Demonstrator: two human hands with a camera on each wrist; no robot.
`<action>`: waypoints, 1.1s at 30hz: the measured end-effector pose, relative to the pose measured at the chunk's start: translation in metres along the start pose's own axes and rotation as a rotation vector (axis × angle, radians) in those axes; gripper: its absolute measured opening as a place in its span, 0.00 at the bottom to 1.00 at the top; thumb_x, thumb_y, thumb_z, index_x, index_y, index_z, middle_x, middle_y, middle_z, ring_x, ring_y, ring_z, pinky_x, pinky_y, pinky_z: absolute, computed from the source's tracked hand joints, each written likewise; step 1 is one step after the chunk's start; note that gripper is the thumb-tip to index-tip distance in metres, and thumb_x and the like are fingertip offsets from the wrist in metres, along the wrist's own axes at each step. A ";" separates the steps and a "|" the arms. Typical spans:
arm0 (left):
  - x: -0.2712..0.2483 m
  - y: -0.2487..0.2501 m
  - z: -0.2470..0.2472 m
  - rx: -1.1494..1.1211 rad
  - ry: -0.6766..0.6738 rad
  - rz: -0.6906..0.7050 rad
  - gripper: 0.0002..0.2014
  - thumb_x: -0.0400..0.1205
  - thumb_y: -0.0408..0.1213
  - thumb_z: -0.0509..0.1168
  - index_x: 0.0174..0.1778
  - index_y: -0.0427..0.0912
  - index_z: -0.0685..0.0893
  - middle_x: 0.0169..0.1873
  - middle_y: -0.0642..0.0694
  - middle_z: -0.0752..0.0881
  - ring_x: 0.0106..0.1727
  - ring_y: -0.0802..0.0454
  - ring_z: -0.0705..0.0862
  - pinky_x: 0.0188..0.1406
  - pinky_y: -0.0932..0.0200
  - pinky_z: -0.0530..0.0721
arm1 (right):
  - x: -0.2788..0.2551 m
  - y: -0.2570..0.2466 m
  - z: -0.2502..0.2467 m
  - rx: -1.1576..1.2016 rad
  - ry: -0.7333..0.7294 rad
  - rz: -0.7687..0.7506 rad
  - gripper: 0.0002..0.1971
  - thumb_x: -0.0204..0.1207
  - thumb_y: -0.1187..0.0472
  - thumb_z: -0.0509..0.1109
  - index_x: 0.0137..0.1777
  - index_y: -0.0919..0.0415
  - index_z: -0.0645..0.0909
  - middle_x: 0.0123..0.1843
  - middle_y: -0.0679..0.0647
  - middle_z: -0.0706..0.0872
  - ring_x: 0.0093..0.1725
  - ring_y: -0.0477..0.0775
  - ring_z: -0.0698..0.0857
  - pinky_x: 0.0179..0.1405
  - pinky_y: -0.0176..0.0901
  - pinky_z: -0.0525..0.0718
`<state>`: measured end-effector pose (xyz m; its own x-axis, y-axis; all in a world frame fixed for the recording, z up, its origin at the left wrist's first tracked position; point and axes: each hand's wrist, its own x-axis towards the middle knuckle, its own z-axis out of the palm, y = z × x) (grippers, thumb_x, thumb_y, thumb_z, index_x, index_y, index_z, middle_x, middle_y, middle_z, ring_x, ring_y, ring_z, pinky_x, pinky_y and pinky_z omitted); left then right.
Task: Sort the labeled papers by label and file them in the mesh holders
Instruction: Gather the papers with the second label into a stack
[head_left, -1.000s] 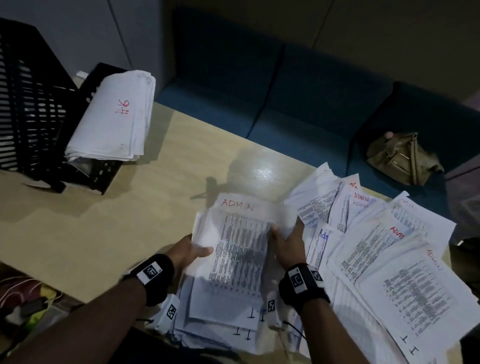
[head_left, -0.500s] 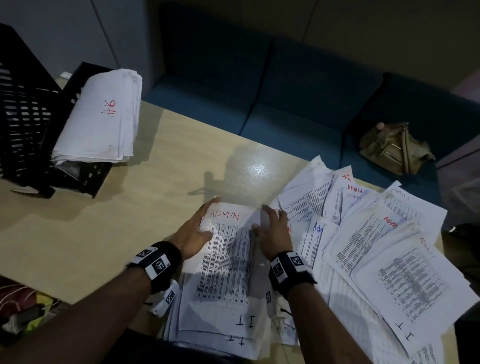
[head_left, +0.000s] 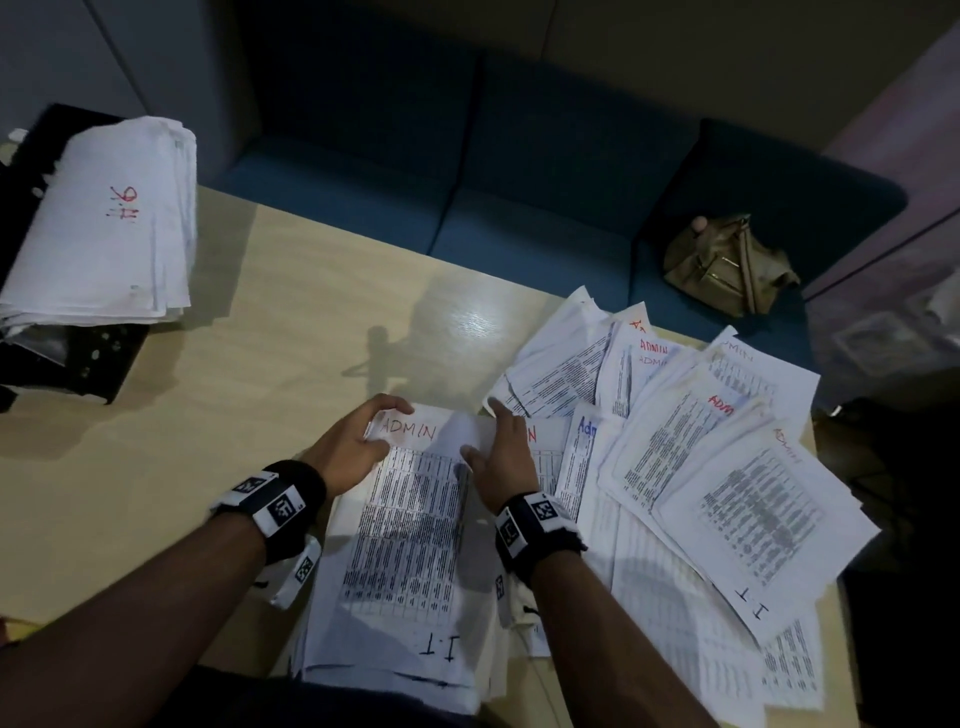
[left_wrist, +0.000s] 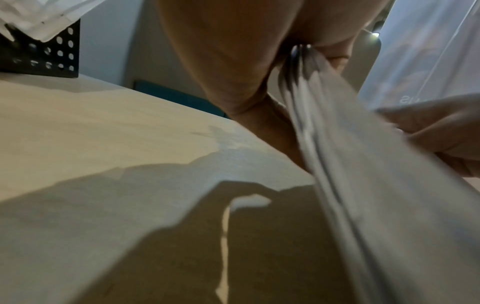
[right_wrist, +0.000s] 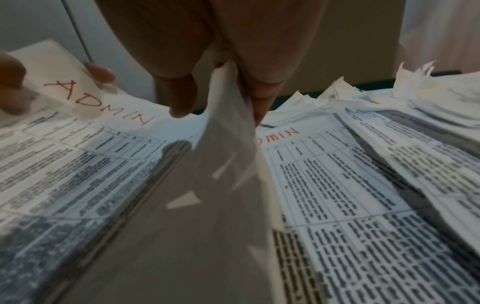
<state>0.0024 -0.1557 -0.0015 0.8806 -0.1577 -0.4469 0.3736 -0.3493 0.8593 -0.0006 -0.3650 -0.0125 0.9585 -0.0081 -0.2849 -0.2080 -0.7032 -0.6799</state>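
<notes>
A stack of printed sheets topped by one marked ADMIN (head_left: 415, 519) in red lies on the table's near edge. My left hand (head_left: 358, 441) holds its far left corner, thumb on the label, as the ADMIN sheet (right_wrist: 98, 100) shows in the right wrist view. My right hand (head_left: 501, 452) pinches the stack's right edge, which is lifted; thumb and fingers (right_wrist: 182, 98) close on the raised sheets (right_wrist: 228, 144). The black mesh holder (head_left: 78, 358) at the far left carries a filed pile of papers (head_left: 104, 223) with a red label.
Loose sheets (head_left: 701, 467) marked ADMIN and I.T fan across the table's right side. Bare wooden table (head_left: 234, 389) lies between holder and stack. A blue sofa (head_left: 519, 182) with a tan bag (head_left: 727, 265) stands beyond the far edge.
Both hands slid from the stack's sides up to its far end. The stack settled flatter on the table, and the right hand now lifts its right edge.
</notes>
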 end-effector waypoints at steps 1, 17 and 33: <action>0.000 -0.001 0.001 0.012 0.008 0.001 0.25 0.77 0.20 0.58 0.52 0.61 0.78 0.56 0.48 0.87 0.28 0.50 0.68 0.24 0.60 0.66 | 0.000 0.001 0.000 0.020 0.025 -0.013 0.32 0.76 0.65 0.69 0.79 0.55 0.61 0.71 0.55 0.66 0.57 0.52 0.77 0.56 0.40 0.76; -0.026 -0.044 0.041 0.125 0.178 -0.257 0.17 0.82 0.40 0.66 0.61 0.32 0.81 0.49 0.36 0.87 0.46 0.41 0.84 0.47 0.52 0.80 | -0.043 0.159 -0.131 -0.286 0.340 0.478 0.24 0.80 0.51 0.64 0.74 0.57 0.73 0.80 0.60 0.67 0.79 0.63 0.65 0.78 0.55 0.62; -0.005 0.026 0.150 0.188 -0.085 -0.128 0.22 0.86 0.42 0.60 0.76 0.41 0.70 0.64 0.44 0.82 0.59 0.47 0.80 0.56 0.56 0.75 | -0.105 0.248 -0.143 -0.257 0.506 0.509 0.30 0.75 0.48 0.71 0.75 0.57 0.71 0.81 0.60 0.67 0.77 0.65 0.68 0.72 0.61 0.69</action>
<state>-0.0356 -0.3025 -0.0145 0.7986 -0.1753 -0.5757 0.4132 -0.5358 0.7363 -0.1251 -0.6401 -0.0551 0.7420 -0.6568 -0.1341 -0.6554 -0.6688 -0.3509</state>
